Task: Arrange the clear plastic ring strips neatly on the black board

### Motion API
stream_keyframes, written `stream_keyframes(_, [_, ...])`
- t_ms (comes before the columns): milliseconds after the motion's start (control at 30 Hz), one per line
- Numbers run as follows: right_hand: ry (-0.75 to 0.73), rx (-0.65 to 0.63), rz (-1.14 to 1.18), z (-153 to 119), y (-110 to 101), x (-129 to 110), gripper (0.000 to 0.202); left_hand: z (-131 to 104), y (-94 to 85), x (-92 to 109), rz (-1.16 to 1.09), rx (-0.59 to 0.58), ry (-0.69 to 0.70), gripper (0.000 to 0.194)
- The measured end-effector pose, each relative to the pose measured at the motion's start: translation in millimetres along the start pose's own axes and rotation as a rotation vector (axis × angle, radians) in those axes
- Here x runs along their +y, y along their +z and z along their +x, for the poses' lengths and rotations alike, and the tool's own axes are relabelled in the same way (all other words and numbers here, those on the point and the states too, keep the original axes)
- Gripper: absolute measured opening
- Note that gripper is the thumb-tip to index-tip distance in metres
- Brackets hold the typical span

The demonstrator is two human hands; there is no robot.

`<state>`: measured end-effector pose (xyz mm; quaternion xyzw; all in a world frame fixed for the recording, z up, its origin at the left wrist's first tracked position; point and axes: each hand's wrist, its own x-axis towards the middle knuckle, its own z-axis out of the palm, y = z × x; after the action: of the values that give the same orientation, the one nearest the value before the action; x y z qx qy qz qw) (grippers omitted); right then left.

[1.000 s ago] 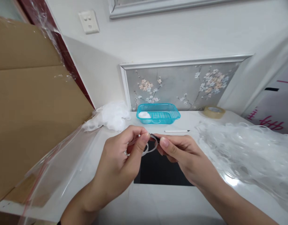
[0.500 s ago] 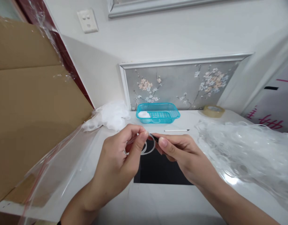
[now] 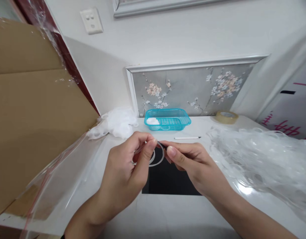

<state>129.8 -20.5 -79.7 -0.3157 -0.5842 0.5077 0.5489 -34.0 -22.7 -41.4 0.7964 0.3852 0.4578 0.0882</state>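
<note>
My left hand (image 3: pixel 129 162) pinches a thin translucent plastic ring (image 3: pixel 163 155) between thumb and forefinger; part of the ring hangs below the fingertips. From the other side, my right hand (image 3: pixel 192 161) closes on a small black tool (image 3: pixel 163 146). Its dark end points at the ring's upper edge, close to my left fingertips. Most of that tool is hidden by my right fingers, so its kind does not show. Both hands are above a black mat (image 3: pixel 170 182) on the white tabletop (image 3: pixel 133 212).
A blue plastic basket (image 3: pixel 186 122) with a white piece inside stands against the wall. In front lies a white pen-like stick (image 3: pixel 186 138). Clear tape (image 3: pixel 227 117) and heaped translucent rings (image 3: pixel 262 159) are at right. White pieces (image 3: pixel 116 122), a plastic bag (image 3: pixel 65 179) and cardboard (image 3: pixel 38 122) are at left.
Less of the black tool shows between my hands now, and the ring sits very slightly further left. Both hands keep their grips.
</note>
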Motion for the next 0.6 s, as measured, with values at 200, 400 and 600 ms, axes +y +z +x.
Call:
stream_keyframes(200, [-0.003, 0.008, -0.009, -0.2, 0.8, -0.4, 0.025, -0.4, 1.0, -0.3, 0.036, 0.015, 0.008, 0.010])
stream_keyframes(400, [0.006, 0.021, -0.016, -0.7, 1.2, 0.0, 0.028, -0.3, 1.7, -0.5, 0.050, 0.028, 0.024, 0.009])
stream_keyframes(600, [0.012, 0.033, -0.009, -0.8, 3.1, 1.0, 0.028, -1.0, 2.0, -0.5, 0.065, 0.036, 0.038, 0.008])
